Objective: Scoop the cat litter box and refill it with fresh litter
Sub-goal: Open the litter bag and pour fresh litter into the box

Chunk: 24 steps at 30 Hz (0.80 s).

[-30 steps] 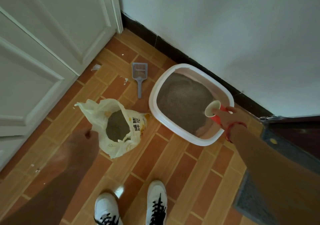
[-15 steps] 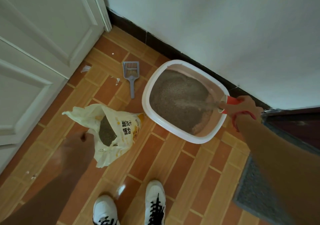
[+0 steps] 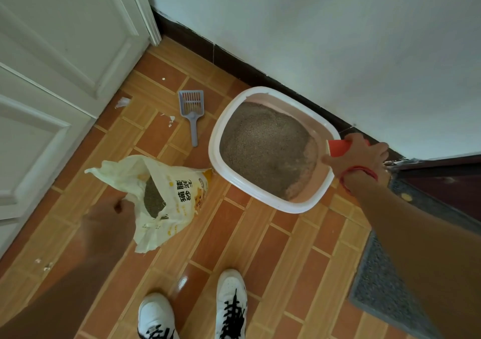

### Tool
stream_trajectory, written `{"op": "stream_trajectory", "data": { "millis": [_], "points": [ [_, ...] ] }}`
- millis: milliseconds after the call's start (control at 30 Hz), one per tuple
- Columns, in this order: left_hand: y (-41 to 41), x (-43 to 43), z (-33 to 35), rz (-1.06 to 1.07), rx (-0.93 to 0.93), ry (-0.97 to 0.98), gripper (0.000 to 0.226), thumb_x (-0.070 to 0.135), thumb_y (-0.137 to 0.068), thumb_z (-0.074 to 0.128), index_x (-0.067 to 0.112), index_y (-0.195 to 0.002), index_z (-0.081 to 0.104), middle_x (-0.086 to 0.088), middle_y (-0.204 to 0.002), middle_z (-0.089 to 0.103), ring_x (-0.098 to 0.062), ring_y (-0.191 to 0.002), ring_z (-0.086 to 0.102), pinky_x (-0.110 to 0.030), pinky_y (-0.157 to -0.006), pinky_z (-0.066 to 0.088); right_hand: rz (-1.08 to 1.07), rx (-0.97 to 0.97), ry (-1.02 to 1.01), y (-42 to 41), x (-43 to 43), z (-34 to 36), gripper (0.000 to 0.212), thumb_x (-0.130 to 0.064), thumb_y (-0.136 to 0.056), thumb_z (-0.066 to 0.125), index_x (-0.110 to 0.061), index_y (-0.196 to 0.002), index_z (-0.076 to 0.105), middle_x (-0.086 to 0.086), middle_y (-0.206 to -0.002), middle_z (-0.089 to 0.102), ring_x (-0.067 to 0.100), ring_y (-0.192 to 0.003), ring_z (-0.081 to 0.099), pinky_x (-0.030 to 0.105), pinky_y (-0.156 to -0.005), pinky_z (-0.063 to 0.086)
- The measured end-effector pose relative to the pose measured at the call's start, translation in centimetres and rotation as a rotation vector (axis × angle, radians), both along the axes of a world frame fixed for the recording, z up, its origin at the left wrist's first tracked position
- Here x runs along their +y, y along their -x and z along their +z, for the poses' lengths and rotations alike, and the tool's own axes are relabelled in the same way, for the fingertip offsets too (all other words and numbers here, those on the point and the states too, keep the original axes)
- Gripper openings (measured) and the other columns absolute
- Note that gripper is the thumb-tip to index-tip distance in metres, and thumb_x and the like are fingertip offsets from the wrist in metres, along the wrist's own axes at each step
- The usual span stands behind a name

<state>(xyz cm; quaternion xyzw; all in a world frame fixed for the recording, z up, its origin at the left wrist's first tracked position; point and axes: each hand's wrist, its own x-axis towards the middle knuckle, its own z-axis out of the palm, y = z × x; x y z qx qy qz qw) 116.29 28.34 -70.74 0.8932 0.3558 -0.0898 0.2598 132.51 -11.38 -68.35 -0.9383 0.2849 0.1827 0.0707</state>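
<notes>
Right hand (image 3: 358,156) w/ closed grip on red cup (image 3: 339,148), tipped over litter box (image 3: 270,148) rim by the wall, prob. to dump fresh litter. Left hand (image 3: 109,221) blurry near litter bag (image 3: 166,195); can't tell its grip. Scoop (image 3: 192,112) idle on floor beside box.

Head-height view, straight down at floor (image 3: 234,247)

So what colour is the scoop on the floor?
Light blue-grey scoop, seen in the head view.
</notes>
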Motion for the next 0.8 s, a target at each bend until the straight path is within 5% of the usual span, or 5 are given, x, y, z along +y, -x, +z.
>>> {"op": "stream_trajectory", "data": {
  "millis": [100, 233, 567, 733, 800],
  "points": [
    [0.1, 0.3, 0.1, 0.023, 0.002, 0.008, 0.034, 0.008, -0.091, 0.046, -0.004, -0.059, 0.049, -0.019, -0.051, 0.044, -0.025, -0.048, 0.04, -0.032, -0.051, 0.031, 0.096, 0.016, 0.098, -0.2, 0.4, 0.2, 0.068, -0.046, -0.069, 0.08, -0.025, -0.125, 0.048, 0.019, -0.124, 0.032, 0.038, -0.113, 0.038, 0.051, -0.086, 0.047],
    [0.6, 0.4, 0.2, 0.043, -0.009, 0.027, 0.037, 0.006, -0.09, 0.045, 0.0, -0.054, 0.041, -0.011, -0.049, 0.037, -0.024, -0.047, 0.037, -0.031, -0.05, 0.03, 0.175, 0.056, 0.194, 0.8, 0.6, -0.3, 0.067, -0.048, -0.068, 0.079, -0.025, -0.123, 0.047, 0.019, -0.121, 0.034, 0.038, -0.109, 0.041, 0.049, -0.085, 0.047],
    [1.2, 1.5, 1.1, 0.056, 0.014, 0.043, 0.036, 0.009, -0.09, 0.045, 0.005, -0.054, 0.041, -0.007, -0.049, 0.037, -0.024, -0.046, 0.037, -0.03, -0.049, 0.028, 0.099, -0.015, -0.086, 1.2, 6.3, -0.2, 0.074, -0.047, -0.068, 0.08, -0.028, -0.13, 0.044, 0.017, -0.127, 0.035, 0.035, -0.113, 0.042, 0.045, -0.087, 0.048],
    [1.5, 2.4, 1.1, 0.1, 0.028, 0.088, 0.033, 0.014, -0.088, 0.047, 0.008, -0.055, 0.046, -0.007, -0.051, 0.043, -0.025, -0.048, 0.042, -0.033, -0.049, 0.032, 0.119, -0.061, -0.279, 1.5, 11.7, 0.0, 0.077, -0.075, -0.044, 0.06, -0.039, -0.111, 0.048, 0.004, -0.108, 0.055, 0.024, -0.09, 0.057, 0.043, -0.079, 0.055],
    [1.7, 2.8, 1.2, 0.118, 0.014, 0.119, 0.034, 0.015, -0.087, 0.048, 0.011, -0.053, 0.046, -0.006, -0.05, 0.043, -0.024, -0.047, 0.04, -0.032, -0.05, 0.031, 0.136, -0.025, -0.34, 1.8, 14.0, 0.8, 0.076, -0.072, -0.053, 0.062, -0.036, -0.118, 0.046, 0.003, -0.109, 0.055, 0.021, -0.087, 0.057, 0.032, -0.072, 0.052]
  ]
}}
